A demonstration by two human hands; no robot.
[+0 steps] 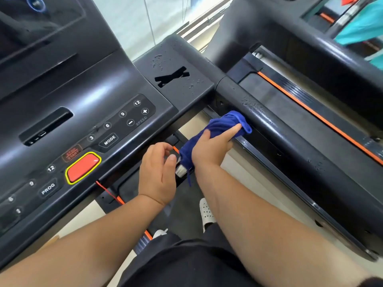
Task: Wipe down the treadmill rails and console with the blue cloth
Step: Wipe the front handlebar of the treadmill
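Blue cloth [222, 126], seemingly soft, light and limp, lies against the wet black handrail [275, 123] at three o'clock of the dark button console [93, 96]; right hand [209, 151] grips it bunched; left hand [157, 175] loosely curled, empty

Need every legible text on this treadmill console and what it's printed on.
"MODE": mode button, console.
"PROG": program button.
"SPEED": faint, speed label beside "+" and "-".
"3", "6", "9", "12": right number keys.
"12", "9", "6": left number keys; lowest one blurred.
Red label above red button: blurred, likely "STOP START".
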